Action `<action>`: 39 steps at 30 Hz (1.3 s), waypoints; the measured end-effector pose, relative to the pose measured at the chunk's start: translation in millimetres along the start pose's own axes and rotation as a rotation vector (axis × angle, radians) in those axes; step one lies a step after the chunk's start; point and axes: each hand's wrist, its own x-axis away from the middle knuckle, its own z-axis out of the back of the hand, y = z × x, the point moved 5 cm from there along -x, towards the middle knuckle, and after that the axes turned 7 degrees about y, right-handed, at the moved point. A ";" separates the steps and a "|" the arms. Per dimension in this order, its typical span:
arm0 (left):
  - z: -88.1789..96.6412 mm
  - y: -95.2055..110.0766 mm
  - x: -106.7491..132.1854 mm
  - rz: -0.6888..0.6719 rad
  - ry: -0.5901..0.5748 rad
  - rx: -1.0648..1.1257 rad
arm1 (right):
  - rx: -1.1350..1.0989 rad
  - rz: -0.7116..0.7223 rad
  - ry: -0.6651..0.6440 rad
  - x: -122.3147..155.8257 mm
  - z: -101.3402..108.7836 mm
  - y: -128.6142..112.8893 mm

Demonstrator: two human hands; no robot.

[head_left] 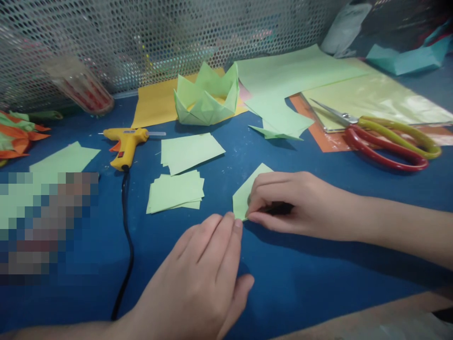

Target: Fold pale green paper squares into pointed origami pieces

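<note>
Light is moderate and cool, falling from above and from the far side near the mesh wall [106, 38], so the right hand [293, 208] and its forearm lay a soft dark shadow toward the viewer on the blue bench [318, 293]. The left hand [201, 278] shades a small patch beside its thumb. A clear sleeve [382, 94] at upper right throws pale glare. The green paper [244, 196] pinched at centre reads fairly sharp; the jar [79, 85] and mesh are smeared. Edges bow outward, and a pixelated block [46, 222] covers the left
</note>
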 end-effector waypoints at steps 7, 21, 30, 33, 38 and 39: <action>-0.9 2.2 -2.4 0.016 0.044 -0.001 | 0.016 -0.147 -0.006 -0.4 -2.9 0.6; -0.5 3.7 -2.2 0.021 0.036 -0.018 | 0.084 -0.284 0.045 0.4 -1.8 1.7; 1.7 7.0 -1.0 -0.031 0.054 -0.069 | 0.065 -0.294 0.034 -1.6 0.2 3.6; -0.2 6.3 0.4 -0.031 0.046 -0.068 | 0.052 -0.303 0.030 -2.0 -0.1 3.6; 1.5 7.8 -0.5 -0.038 0.092 -0.078 | 0.035 -0.309 0.045 -2.6 0.9 2.0; 1.5 8.4 -0.4 -0.039 0.077 -0.084 | 0.036 -0.310 0.047 -2.8 1.3 1.9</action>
